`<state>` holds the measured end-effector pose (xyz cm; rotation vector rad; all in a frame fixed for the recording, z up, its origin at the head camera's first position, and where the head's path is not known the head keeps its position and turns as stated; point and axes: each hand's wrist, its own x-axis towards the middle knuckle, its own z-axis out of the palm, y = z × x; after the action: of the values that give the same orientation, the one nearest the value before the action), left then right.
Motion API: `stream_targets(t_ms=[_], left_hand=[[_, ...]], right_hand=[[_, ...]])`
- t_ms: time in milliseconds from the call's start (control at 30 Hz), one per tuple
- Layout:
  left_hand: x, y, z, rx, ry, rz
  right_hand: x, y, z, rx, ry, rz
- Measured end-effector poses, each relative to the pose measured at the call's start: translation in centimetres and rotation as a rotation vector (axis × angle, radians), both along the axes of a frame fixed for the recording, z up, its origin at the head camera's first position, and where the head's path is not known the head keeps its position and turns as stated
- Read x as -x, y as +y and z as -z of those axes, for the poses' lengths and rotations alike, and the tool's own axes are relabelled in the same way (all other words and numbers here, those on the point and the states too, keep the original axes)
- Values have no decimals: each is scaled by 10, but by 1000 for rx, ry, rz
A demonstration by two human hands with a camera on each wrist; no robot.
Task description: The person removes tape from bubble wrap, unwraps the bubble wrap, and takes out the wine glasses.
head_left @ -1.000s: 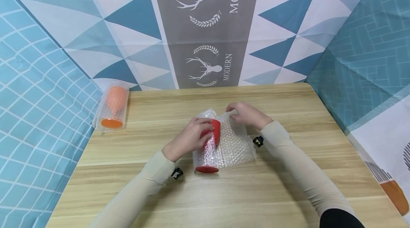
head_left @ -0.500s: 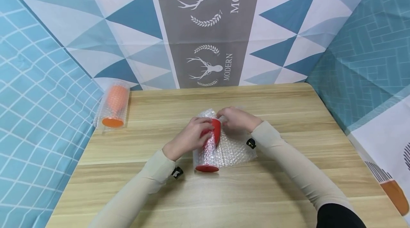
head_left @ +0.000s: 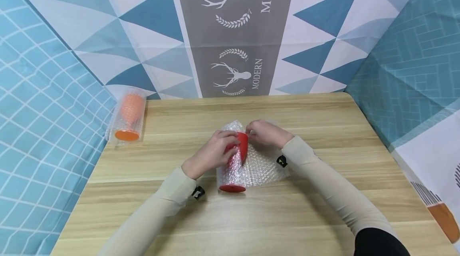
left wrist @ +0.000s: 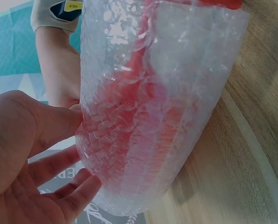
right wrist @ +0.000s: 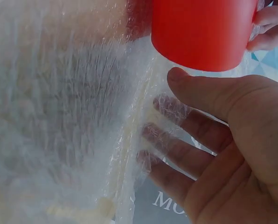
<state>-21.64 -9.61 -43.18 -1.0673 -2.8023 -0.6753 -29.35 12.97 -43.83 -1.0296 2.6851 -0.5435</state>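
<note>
A red goblet (head_left: 243, 146) lies on its side on the table, its flat round base (head_left: 232, 188) towards the near edge. Bubble wrap (left wrist: 129, 107) covers its left part, and a loose flap (head_left: 264, 166) spreads to the right. My left hand (head_left: 215, 150) holds the wrapped bowl from the left, thumb and fingertips against the plastic. Beside the goblet's rim, my right hand (head_left: 267, 133) holds the far edge of the flap. In the right wrist view, its fingers (right wrist: 195, 156) are behind the clear film, while the thumb (right wrist: 199, 88) is in front, close below the red bowl.
At the table's back left corner lies an orange goblet (head_left: 131, 108) in bubble wrap. The wooden table (head_left: 294, 224) meets patterned cloth walls at the back and on both sides. A small black device (head_left: 282, 161) is on the right wrist.
My right hand has moved left with the edge of the bubble wrap, up to the goblet's rim, folding the flap's far corner inward. My left hand has kept its place on the goblet.
</note>
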Motion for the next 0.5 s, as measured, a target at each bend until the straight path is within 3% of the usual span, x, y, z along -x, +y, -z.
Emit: stream_targets(t_ms=[500], left_hand=[[-1, -1, 0, -3, 6, -7]], right_hand=[[16, 6, 8, 170, -76, 152]])
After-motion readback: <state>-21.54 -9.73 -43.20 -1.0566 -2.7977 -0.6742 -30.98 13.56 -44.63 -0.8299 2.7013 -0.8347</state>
